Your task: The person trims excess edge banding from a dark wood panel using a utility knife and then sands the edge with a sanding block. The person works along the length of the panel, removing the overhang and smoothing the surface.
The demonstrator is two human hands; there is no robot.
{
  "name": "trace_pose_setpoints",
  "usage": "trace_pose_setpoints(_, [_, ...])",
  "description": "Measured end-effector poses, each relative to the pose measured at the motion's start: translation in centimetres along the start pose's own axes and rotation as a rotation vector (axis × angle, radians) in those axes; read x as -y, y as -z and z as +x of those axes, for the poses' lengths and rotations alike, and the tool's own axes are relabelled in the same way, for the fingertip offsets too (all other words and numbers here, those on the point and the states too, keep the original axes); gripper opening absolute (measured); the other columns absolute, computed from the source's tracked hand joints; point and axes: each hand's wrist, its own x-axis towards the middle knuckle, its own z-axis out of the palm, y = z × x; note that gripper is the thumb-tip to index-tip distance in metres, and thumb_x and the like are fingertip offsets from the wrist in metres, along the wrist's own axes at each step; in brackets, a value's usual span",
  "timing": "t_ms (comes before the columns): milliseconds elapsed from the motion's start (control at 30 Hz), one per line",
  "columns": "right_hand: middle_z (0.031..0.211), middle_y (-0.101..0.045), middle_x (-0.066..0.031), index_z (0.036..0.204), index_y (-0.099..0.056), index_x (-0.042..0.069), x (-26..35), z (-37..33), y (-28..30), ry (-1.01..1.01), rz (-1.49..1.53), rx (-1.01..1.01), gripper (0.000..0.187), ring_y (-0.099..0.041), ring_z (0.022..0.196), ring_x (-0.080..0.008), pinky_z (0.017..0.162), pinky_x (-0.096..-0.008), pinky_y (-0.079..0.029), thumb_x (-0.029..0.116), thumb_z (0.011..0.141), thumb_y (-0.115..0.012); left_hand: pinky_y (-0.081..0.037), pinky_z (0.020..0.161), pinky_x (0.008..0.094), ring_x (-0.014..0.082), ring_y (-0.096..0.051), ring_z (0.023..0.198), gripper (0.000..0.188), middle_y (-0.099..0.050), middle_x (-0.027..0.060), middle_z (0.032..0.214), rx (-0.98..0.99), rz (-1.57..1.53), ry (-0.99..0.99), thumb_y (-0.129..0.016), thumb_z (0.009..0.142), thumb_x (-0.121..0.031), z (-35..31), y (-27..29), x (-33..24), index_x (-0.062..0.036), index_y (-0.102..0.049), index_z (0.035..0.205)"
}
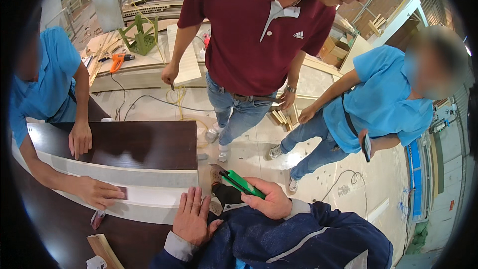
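Note:
My left hand point(193, 215) lies flat, fingers stretched out, on the end of a long pale board point(154, 196) with a light inner band and grey borders. My right hand point(270, 198) is wrapped round a green utility knife point(242, 185) with black parts, held in the air to the right of the board; I see no bare blade. On the same board, a co-worker's hand point(98, 192) at the left presses a small brown block point(121, 192) against the light band. The co-worker's other hand point(80, 140) rests on the dark brown tabletop point(144, 139).
Across from me stands a person in a maroon shirt point(244, 30). Another in a light blue shirt point(378, 99), at the right, holds a phone point(367, 148). A wood strip point(103, 250) lies near left. Beyond are an orange heat gun point(119, 61), a green stool point(140, 37) and floor cables.

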Motion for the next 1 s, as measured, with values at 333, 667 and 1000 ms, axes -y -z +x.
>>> trace_pose_setpoints(333, [0.133, -0.066, -0.0159, 0.168, -0.032, 0.001, 1.9, 0.0, 2.5, -0.269, 0.2, 0.165, 0.065, -0.071, 0.096, -0.0166, 0.087, -0.0312, -0.06, 0.003, 0.108, -0.055, -0.037, 0.125, 0.0553, 0.0372, -0.055, 0.146, 0.051, -0.06, 0.0207, 0.154, -0.134, -0.156, -0.099, -0.079, 0.096, -0.031, -0.4, -0.7, -2.4, -0.0055, -0.066, 0.139])
trace_pose_setpoints(667, [0.112, -0.074, -0.0188, 0.152, -0.064, 0.004, -0.3, 1.7, 3.3, 0.136, -0.384, 0.276, 0.053, -0.074, 0.088, -0.0276, 0.08, -0.033, -0.059, 0.004, 0.1, -0.072, -0.049, 0.088, 0.0366, 0.023, -0.07, 0.106, 0.045, -0.067, 0.0126, 0.15, -0.301, -0.185, 0.06, -0.085, 0.088, -0.036, 0.0, 0.7, -3.5, -0.0117, -0.079, 0.125])
trace_pose_setpoints(1000, [0.11, -0.074, -0.0174, 0.147, -0.07, 0.018, 0.9, 3.3, 2.9, 0.103, -0.631, 0.309, 0.06, -0.076, 0.085, -0.034, 0.07, -0.0404, -0.063, 0.003, 0.091, -0.082, -0.044, 0.089, 0.0375, 0.0272, -0.068, 0.107, 0.057, -0.067, 0.0216, 0.146, -0.271, -0.134, 0.102, -0.082, 0.085, -0.05, 0.9, 1.4, -3.2, -0.0106, -0.08, 0.125])
